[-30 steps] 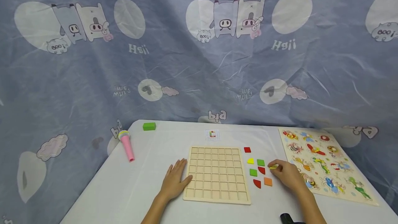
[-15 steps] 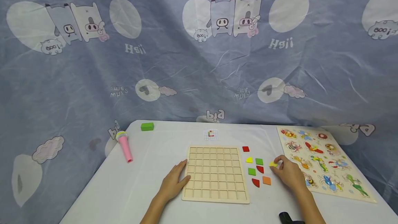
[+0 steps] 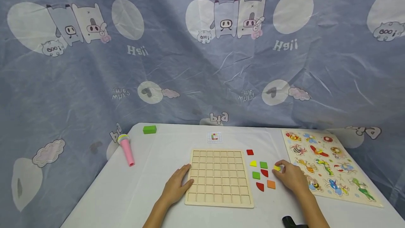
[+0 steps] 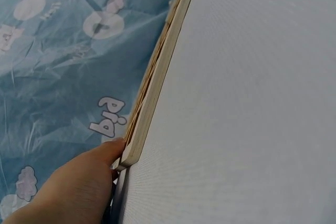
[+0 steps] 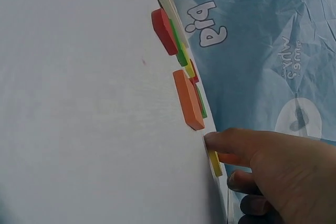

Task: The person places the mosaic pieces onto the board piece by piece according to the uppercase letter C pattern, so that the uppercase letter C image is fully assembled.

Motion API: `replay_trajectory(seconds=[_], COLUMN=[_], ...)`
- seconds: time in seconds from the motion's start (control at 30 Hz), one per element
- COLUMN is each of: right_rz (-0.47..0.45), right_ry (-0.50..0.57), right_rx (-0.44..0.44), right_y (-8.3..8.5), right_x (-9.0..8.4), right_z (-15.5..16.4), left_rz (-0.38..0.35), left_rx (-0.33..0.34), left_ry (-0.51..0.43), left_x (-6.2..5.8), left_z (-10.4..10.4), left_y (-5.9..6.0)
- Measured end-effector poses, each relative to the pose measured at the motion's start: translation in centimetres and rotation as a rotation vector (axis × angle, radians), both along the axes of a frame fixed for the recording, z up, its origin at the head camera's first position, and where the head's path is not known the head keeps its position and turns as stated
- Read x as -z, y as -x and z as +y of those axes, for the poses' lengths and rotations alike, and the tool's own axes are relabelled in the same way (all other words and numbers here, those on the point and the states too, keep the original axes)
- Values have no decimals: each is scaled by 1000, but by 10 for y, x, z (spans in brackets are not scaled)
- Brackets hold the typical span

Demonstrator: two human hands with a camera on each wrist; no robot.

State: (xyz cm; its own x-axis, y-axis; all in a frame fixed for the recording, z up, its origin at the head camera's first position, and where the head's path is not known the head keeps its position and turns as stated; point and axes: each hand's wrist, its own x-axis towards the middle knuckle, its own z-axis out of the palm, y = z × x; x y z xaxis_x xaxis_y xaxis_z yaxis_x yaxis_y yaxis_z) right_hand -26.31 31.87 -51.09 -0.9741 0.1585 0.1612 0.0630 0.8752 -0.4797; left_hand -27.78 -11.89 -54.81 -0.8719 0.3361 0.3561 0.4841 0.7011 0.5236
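My left hand (image 3: 175, 185) rests along the left edge of a wooden grid board (image 3: 220, 201), fingers straight and thumb on its rim. In the left wrist view, my thumb touches the board's corner (image 4: 128, 161). To the right of the loose pieces, my right hand (image 3: 291, 177) pinches a yellow piece (image 3: 277, 168) between thumb and fingers; its outline is partly hidden. In the right wrist view, that yellow piece (image 5: 216, 164) appears edge-on, close to the table. Beside it lie an orange square (image 3: 271, 184), two red quarter-circles (image 3: 260, 186), two green squares (image 3: 263, 165), a yellow piece (image 3: 253, 163) and a red square (image 3: 250, 152).
A printed grid card (image 3: 214, 137) lies behind the board. At the back left are a green block (image 3: 149, 129) and a pink toy microphone (image 3: 127, 150). An insect puzzle board (image 3: 332, 168) covers the right side. A black object (image 3: 289, 221) sits at the front edge.
The yellow piece in my right hand has turned from edge-on to showing its face in the head view. My left hand stays at the board, and the head view has shifted slightly.
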Motion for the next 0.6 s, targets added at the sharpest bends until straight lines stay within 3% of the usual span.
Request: replay_trajectory(seconds=[0.33, 0.6], right_rz=[-70, -54], right_ry=[-6, 12], right_rx=[59, 46], right_y=[-8, -7], right_x=[-4, -4], right_z=[17, 17], left_rz=[-9, -18], left_rx=[10, -9], left_ry=[7, -13], left_x=[-1, -2], left_z=[1, 1], left_y=[1, -1])
